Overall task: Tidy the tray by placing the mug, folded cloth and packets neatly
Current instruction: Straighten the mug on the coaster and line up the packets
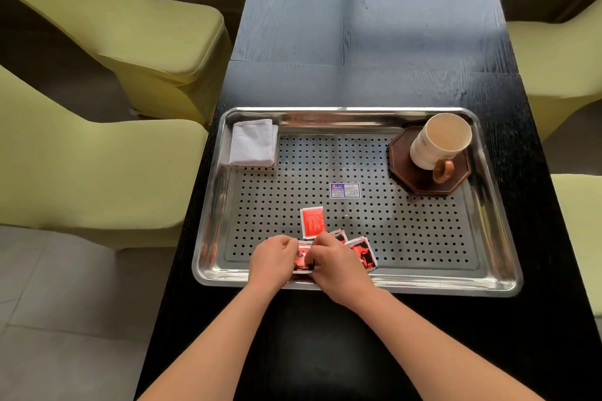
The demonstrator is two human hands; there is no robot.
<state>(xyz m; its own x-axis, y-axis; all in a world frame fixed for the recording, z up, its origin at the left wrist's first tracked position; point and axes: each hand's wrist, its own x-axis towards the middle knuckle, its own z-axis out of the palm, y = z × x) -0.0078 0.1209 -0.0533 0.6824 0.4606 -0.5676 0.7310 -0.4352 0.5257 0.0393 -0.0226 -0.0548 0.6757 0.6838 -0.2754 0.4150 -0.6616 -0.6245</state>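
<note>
A steel tray [495,283] with a perforated floor lies on the dark table. A folded white cloth [252,143] rests in its far left corner. A white mug [438,142] with a brown handle stands on a dark octagonal coaster [404,169] at the far right. Red packets lie near the tray's front edge: one [312,221] lies flat and apart, another [363,251] sits right of my hands. My left hand [272,262] and my right hand [338,265] together pinch a red packet [303,259] between them.
A blue and white sticker [345,190] sits on the tray floor near the middle. Yellow-green covered chairs [97,153] flank the narrow black table [358,26] on both sides. Grey floor tiles show at the lower left.
</note>
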